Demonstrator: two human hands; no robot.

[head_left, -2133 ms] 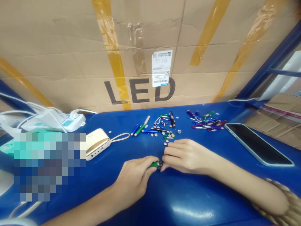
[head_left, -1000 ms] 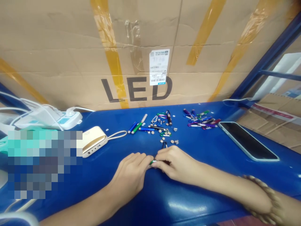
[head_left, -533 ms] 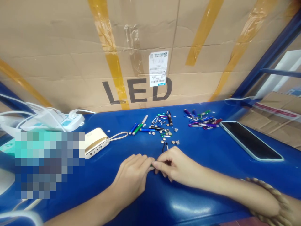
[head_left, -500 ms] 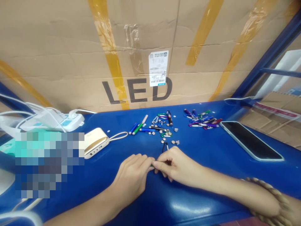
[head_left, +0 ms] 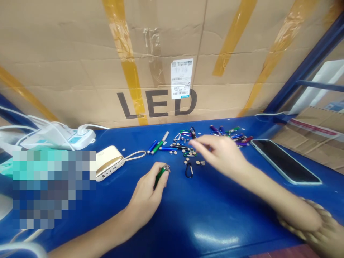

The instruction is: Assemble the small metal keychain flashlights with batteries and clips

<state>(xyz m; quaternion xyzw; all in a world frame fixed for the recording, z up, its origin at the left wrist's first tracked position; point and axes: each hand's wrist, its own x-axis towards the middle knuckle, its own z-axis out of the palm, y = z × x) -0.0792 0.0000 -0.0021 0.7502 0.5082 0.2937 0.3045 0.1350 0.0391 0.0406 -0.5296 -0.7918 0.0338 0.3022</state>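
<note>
My left hand [head_left: 152, 186] is closed around a small green metal penlight tube [head_left: 160, 176], its silvery end pointing up and away from me. Over the right side of the small parts, my right hand [head_left: 221, 150] reaches with its thumb stretched out; it looks open, though its other fingers are partly hidden and slightly blurred. Beneath and beside it lie several round button cells [head_left: 198, 162], a black tube [head_left: 179, 147] and a green carabiner clip [head_left: 190, 154]. A black carabiner clip [head_left: 189, 170] lies nearer to me. Blue tubes [head_left: 168, 148] and a green tube [head_left: 159, 145] rest farther left.
Finished-looking coloured penlights [head_left: 236, 136] are heaped at the back right, near a phone [head_left: 287, 161]. On the left are a cream power bank [head_left: 110, 163] and a white power strip [head_left: 83, 139] with cables. A large cardboard box [head_left: 88, 71] stands behind the blue table [head_left: 215, 229].
My right hand has left the green tube and moved up and right to the small parts. My left hand keeps the tube, now turned upward, and the black carabiner is uncovered.
</note>
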